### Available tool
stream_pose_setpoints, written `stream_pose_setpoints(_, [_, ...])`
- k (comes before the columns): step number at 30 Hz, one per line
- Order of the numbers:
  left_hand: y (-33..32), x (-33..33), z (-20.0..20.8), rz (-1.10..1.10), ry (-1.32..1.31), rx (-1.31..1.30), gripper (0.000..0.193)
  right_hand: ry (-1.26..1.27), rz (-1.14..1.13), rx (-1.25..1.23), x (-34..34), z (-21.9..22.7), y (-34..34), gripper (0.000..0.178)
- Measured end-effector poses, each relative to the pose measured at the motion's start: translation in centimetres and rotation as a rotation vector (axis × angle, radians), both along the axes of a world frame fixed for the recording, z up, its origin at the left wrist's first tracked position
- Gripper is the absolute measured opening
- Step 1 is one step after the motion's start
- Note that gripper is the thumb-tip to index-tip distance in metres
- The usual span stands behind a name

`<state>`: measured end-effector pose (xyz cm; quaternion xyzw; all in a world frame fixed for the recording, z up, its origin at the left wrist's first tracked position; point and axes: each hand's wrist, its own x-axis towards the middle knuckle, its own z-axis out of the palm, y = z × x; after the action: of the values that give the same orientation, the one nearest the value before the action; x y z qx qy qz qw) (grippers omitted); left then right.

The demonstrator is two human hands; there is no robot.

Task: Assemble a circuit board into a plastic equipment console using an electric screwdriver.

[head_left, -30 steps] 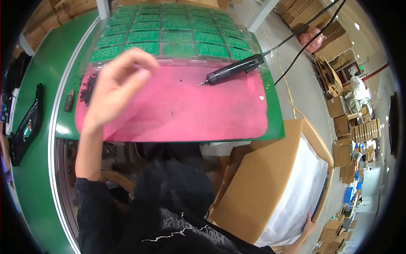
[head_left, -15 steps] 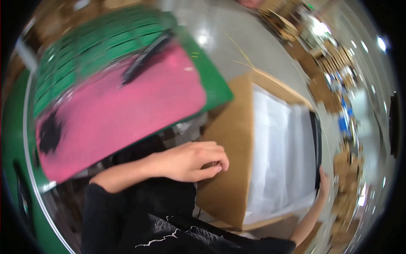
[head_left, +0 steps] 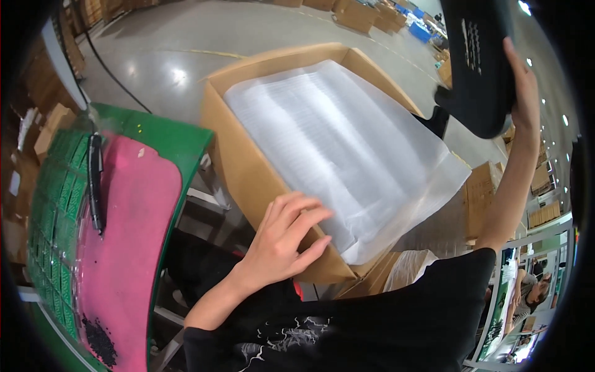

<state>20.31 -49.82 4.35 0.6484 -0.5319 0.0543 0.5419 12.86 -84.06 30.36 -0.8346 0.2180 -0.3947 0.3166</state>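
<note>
My left hand (head_left: 282, 239) rests with spread fingers on the near edge of an open cardboard box (head_left: 238, 158), touching the white foam sheet (head_left: 338, 139) that lines and covers its inside. My right hand (head_left: 524, 80) is raised high at the upper right and grips a black moulded plastic part (head_left: 480, 59) above the box's far corner. Both arms wear short black sleeves.
A green workbench (head_left: 180, 146) stands to the left, carrying a pink mat (head_left: 127, 248), an electric screwdriver (head_left: 95, 180) on a cord, green circuit boards (head_left: 52, 211) and a pile of small black screws (head_left: 99, 341). Stacked cartons line the far floor; another person sits at lower right (head_left: 527, 294).
The view has swung from the workbench to the box. My left hand left the pink mat and came onto the box's edge; my right hand lifted the black part from beside the box.
</note>
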Motion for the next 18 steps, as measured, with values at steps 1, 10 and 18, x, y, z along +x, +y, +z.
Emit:
stream_pose_setpoints(1, [-0.1,-0.1,0.4,0.061,-0.028,-0.060,0.038,-0.121,0.111,0.057,0.4,-0.1,1.9,0.060])
stream_pose_setpoints(10, [5.6,0.0,1.9,0.607,-0.309,-0.516,0.095,-0.183,1.197,-0.011,4.9,-5.5,20.5,0.043])
stream_pose_setpoints(18, [23.4,-10.2,3.0,0.984,0.639,-0.670,0.051,0.091,1.661,-1.370,9.4,-11.0,34.4,0.073])
